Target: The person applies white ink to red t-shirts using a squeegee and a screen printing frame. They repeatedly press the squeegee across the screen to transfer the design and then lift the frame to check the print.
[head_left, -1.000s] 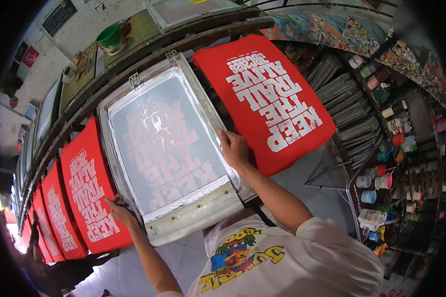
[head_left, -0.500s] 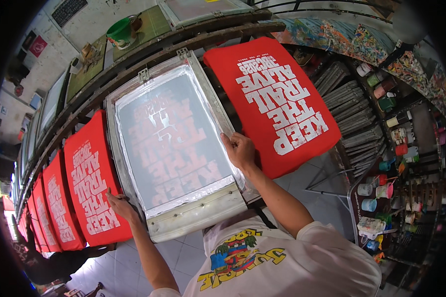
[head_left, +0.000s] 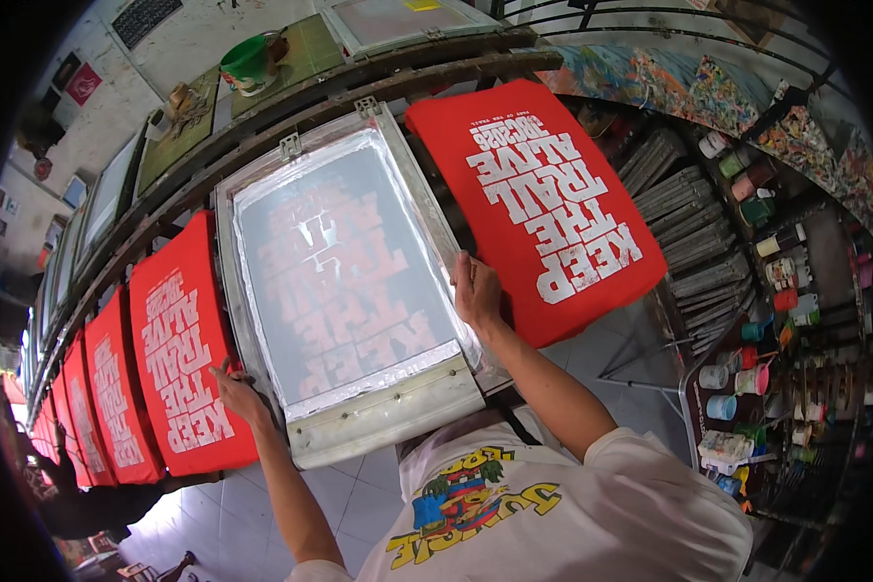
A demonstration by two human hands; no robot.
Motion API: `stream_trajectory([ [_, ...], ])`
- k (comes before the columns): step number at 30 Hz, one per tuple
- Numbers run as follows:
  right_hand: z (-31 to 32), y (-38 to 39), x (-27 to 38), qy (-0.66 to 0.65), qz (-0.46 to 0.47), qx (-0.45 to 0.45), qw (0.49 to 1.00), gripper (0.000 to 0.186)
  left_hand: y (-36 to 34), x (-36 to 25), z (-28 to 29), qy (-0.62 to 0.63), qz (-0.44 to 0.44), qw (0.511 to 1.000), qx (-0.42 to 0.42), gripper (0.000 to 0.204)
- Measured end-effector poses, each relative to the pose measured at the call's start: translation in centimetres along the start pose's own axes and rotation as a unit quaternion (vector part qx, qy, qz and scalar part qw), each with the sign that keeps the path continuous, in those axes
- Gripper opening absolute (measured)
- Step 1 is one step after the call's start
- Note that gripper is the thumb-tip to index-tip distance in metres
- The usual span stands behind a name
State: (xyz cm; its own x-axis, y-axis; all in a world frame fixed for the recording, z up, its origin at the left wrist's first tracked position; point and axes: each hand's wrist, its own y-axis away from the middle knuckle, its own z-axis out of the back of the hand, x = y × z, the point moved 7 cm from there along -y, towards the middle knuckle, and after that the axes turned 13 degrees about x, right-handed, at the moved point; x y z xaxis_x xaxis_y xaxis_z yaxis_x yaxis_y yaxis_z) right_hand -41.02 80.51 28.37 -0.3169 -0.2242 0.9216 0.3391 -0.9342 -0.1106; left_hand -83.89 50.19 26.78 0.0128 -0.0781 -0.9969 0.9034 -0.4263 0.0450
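In front of me lies a screen printing frame (head_left: 383,412) with metal edges and a grey translucent mesh (head_left: 325,291). Pale lettering shows faintly through the mesh, with bright wet-looking patches near its middle. My right hand (head_left: 477,293) is closed on the frame's right edge, fingers curled. At the lower left edge, my left hand (head_left: 240,393) grips the side, its index finger partly raised; some of its fingers are hidden. A red shirt (head_left: 640,276) printed with white block lettering lies just right of the frame. Another printed red shirt (head_left: 225,339) lies beside my left hand.
More printed red shirts (head_left: 116,407) run leftward in a row. Behind the frame pass dark rails (head_left: 398,73), with a green bucket (head_left: 247,66) beyond. At right are stacked grey frames (head_left: 684,228) and shelves of paint containers (head_left: 721,407). A person's dark sleeve (head_left: 97,500) shows at lower left.
The view has shifted slightly. Both hands stay at the frame's sides; the right hand's fingers sit a little more upright, and the left index finger has lifted slightly.
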Motion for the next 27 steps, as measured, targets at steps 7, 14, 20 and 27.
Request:
stream_trajectory([
  [7, -0.1, 0.4, -0.6, -0.127, 0.025, 0.04, 0.991, 0.059, -0.8, 0.3, 1.0, -0.032, -0.027, 0.999, 0.036, 0.06],
  [14, 8.7, 14.5, 3.0, -0.073, 0.161, 0.048, 0.983, 0.045, 6.2, -3.1, 10.3, -0.183, -0.122, 0.975, 0.015, 0.044],
  [20, 14.8, 34.2, -15.7, 0.033, -0.395, 0.013, 0.918, 0.045, 23.4, -0.9, 21.5, -0.157, 0.104, 0.899, -0.395, 0.053],
  [27, 8.3, 43.3, -22.2, -0.36, -0.64, 0.157, 0.66, 0.047, 33.1, 26.3, 26.3, 0.109, 0.393, 0.859, -0.309, 0.071],
])
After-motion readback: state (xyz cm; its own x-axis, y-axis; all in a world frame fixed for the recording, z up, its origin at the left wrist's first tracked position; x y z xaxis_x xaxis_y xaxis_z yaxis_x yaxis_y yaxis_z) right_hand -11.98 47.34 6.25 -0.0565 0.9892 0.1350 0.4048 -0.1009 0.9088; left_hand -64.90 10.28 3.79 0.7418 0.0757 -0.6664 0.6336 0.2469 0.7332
